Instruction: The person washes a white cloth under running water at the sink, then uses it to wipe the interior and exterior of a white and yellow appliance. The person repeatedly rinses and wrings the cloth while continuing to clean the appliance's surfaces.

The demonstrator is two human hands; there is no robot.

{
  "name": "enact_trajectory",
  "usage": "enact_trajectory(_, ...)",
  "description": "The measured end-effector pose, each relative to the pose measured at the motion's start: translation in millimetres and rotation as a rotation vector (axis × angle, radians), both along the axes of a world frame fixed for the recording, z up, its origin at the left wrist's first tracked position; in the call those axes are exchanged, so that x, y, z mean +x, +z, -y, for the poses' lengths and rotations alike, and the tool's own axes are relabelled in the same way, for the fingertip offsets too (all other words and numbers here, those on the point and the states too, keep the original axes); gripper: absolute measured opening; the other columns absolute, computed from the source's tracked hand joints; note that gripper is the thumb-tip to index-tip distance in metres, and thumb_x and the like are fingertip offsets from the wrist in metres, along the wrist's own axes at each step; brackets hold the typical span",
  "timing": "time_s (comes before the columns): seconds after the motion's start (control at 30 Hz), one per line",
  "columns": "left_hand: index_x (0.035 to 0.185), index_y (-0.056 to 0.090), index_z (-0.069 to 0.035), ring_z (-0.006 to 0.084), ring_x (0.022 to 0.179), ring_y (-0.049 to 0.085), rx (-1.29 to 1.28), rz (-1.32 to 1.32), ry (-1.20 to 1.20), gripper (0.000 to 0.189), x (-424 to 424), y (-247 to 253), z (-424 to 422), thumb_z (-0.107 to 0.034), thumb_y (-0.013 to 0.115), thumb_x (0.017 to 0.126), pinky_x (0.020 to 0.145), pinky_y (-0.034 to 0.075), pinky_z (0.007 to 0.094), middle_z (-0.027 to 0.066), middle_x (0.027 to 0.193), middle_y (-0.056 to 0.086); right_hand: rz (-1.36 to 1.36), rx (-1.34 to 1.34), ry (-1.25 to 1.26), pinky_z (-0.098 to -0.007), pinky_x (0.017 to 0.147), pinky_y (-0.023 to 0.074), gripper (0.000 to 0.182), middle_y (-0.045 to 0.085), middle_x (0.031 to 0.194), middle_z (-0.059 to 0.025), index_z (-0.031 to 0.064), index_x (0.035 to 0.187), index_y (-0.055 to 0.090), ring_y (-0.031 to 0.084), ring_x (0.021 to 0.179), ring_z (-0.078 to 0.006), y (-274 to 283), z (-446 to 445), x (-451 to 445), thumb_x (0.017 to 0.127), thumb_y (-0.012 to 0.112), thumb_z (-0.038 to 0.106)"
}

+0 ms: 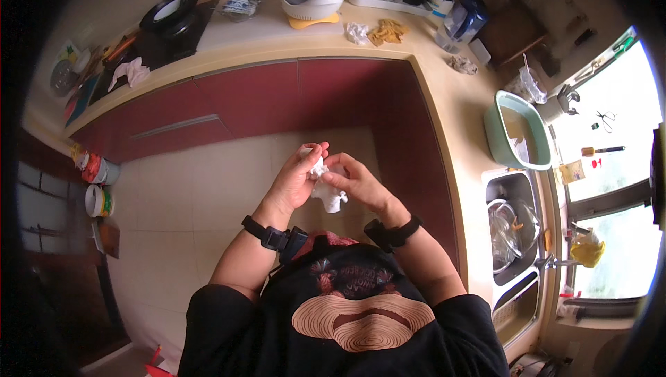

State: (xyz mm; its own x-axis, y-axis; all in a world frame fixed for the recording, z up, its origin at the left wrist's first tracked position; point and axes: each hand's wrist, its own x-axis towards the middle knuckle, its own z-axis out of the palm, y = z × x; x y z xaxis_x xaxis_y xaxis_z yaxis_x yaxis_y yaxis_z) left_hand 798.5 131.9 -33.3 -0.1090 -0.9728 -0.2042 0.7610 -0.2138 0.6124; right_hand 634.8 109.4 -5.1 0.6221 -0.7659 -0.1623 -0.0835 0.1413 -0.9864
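Both my hands are held out in front of my body, above the tiled floor. My left hand holds a crumpled white tissue or thin cloth between thumb and fingers. Beside it, my right hand has its thumb and fingertips at the same white piece, fingers curled, seemingly pinching its edge. The rest of the piece hangs down between the hands. What exactly it is made of cannot be told.
Ahead, the counter holds a white colander, crumpled tissue and a brown cloth. A wok stands at the left. On the right are a green basin with water and a steel sink with glass lids or bowls.
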Motion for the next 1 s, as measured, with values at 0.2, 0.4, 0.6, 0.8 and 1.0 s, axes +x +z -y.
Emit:
enact_trajectory(0.2,0.097,0.053,-0.010,0.0149,0.096,0.053,0.002,-0.025,-0.084,0.019,-11.7,-4.4,2.2,-0.014,0.065,0.083,0.085,0.043,0.0316,0.0052,0.106,0.056,0.003,0.040,-0.148,-0.0228,0.060,0.0420,0.011,0.056,0.081,-0.0011,0.0045,0.092,0.053,0.050,0.070,-0.0078,-7.6,7.0,-26.2,0.091,0.053,0.016)
enact_trajectory(0.4,0.097,0.054,-0.010,0.0184,0.097,0.054,0.019,-0.075,-0.114,0.019,-22.1,-7.8,5.8,-0.012,0.065,0.082,0.083,0.045,0.0348,0.0073,0.106,0.057,-0.087,-0.090,-0.123,-0.0231,0.060,0.0412,0.012,0.054,0.078,-0.0021,0.0040,0.092,0.053,0.049,0.069,-0.0082,-18.6,-4.7,-23.4,0.088,0.057,0.015)
enact_trajectory(0.6,0.097,0.054,-0.008,0.0212,0.091,0.057,0.064,-0.006,-0.206,0.021,-11.9,-3.2,1.6,-0.004,0.064,0.079,0.075,0.053,0.0393,0.0096,0.101,0.058,0.054,-0.002,-0.514,-0.0223,0.056,0.0421,0.013,0.052,0.075,-0.0007,0.0042,0.090,0.050,0.049,0.064,-0.0084,-15.3,10.9,-43.8,0.092,0.050,0.017)
enact_trajectory(0.8,0.106,0.055,-0.004,0.0221,0.086,0.060,0.076,0.160,-0.233,0.035,-3.7,-5.2,-5.4,0.002,0.060,0.072,0.068,0.054,0.0346,0.0104,0.099,0.059,0.338,-0.021,-0.767,-0.0247,0.064,0.0453,0.014,0.054,0.079,-0.0027,0.0035,0.091,0.047,0.052,0.071,-0.0100,-8.0,24.0,-54.4,0.094,0.047,0.017)
enact_trajectory(1.0,0.102,0.056,0.000,0.0208,0.081,0.062,0.027,0.257,-0.322,0.029,10.6,0.7,-8.6,-0.004,0.061,0.074,0.061,0.052,0.0310,0.0123,0.094,0.061,0.318,-0.103,-0.781,-0.0252,0.065,0.0457,0.012,0.056,0.081,-0.0041,0.0037,0.090,0.048,0.053,0.071,-0.0106,-2.7,31.2,-71.1,0.093,0.048,0.016)
